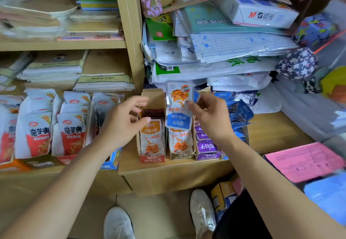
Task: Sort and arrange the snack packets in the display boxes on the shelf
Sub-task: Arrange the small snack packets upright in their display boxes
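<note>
Right hand (211, 119) is pinching an upside-down packet (179, 96) over the middle box (182, 156). Left hand (119, 124) is hovering, fingers released. Probably needing flipping next.

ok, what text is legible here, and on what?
"M&G晨光": white package on the paper stack.
"魔芋爽": red-and-white packets, left.
Unreadable, inverted or blurred: held packet in right hand grip, orange packets, purple packets, the stack's print.

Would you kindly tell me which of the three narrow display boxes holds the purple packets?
The rightmost box, its front purple too; the left box and middle box show white packets with orange pictures.
</note>
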`<act>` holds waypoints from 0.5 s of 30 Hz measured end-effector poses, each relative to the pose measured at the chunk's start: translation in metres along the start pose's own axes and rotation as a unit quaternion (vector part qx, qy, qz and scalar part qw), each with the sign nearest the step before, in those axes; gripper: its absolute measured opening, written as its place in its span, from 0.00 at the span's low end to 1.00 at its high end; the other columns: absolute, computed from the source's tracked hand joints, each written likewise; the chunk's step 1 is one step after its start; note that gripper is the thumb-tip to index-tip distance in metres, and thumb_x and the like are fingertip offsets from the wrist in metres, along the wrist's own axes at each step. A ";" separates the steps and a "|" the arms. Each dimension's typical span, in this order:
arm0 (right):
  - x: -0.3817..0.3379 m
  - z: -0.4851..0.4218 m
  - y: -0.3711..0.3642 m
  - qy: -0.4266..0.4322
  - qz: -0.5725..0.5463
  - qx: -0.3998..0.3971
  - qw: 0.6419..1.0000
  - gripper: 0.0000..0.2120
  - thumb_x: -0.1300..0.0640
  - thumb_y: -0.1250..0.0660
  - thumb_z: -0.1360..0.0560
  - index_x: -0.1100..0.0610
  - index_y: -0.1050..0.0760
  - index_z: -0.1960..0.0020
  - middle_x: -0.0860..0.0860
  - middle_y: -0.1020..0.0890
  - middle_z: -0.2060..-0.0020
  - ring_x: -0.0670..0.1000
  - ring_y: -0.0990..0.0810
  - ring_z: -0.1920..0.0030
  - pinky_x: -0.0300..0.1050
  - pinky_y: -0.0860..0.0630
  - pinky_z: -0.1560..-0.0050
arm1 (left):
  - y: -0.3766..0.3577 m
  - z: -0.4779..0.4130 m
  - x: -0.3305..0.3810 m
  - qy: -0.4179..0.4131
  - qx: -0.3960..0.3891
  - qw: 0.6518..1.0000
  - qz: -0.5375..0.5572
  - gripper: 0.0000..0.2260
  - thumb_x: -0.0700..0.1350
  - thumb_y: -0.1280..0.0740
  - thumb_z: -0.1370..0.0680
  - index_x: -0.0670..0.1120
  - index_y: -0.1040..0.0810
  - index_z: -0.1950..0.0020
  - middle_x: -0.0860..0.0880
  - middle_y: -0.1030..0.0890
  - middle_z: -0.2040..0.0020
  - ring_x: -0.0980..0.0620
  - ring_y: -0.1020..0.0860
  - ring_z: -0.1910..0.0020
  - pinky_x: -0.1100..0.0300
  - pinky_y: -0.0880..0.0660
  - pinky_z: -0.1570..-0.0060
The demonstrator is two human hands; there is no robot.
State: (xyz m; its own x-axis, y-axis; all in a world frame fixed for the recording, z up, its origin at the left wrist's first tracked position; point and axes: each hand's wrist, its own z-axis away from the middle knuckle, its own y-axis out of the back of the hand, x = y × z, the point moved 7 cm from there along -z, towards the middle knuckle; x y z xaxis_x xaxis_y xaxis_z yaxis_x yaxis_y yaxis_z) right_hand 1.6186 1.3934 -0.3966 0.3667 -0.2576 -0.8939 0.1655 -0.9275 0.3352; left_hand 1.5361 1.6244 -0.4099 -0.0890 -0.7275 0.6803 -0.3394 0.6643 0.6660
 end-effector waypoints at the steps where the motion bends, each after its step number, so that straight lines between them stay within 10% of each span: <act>1: 0.002 0.000 0.018 -0.006 0.004 0.045 0.999 0.11 0.55 0.31 0.21 0.53 0.25 0.63 0.46 0.26 0.73 0.43 0.32 0.71 0.40 0.33 0.69 | -0.008 0.000 -0.005 -0.004 -0.030 0.998 -0.055 0.25 0.46 0.25 0.25 0.57 0.26 0.30 0.59 0.22 0.37 0.59 0.24 0.40 0.53 0.22 0.43; 8: 0.011 0.007 0.126 0.040 0.198 0.287 0.936 0.15 0.58 0.32 0.23 0.59 0.32 0.66 0.54 0.27 0.68 0.49 0.33 0.68 0.44 0.42 0.68 | -0.032 0.000 -0.007 -0.044 -0.084 0.973 -0.209 0.24 0.49 0.22 0.29 0.53 0.21 0.33 0.58 0.31 0.40 0.52 0.32 0.39 0.48 0.29 0.38; 15: 0.027 -0.005 0.119 0.084 0.264 0.208 0.938 0.06 0.60 0.31 0.22 0.58 0.15 0.49 0.49 0.24 0.62 0.52 0.25 0.63 0.38 0.31 0.64 | -0.027 0.002 -0.013 0.004 -0.081 0.984 -0.157 0.18 0.49 0.22 0.28 0.56 0.18 0.40 0.60 0.29 0.40 0.48 0.30 0.36 0.46 0.27 0.39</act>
State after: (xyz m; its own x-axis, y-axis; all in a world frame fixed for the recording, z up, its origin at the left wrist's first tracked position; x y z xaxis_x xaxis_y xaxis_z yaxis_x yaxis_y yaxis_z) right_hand 1.6528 1.2771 -0.3790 0.4426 -0.6966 -0.5647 -0.4385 -0.7174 0.5413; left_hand 1.5440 1.6154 -0.4371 0.0044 -0.9004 0.4351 -0.1942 0.4261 0.8836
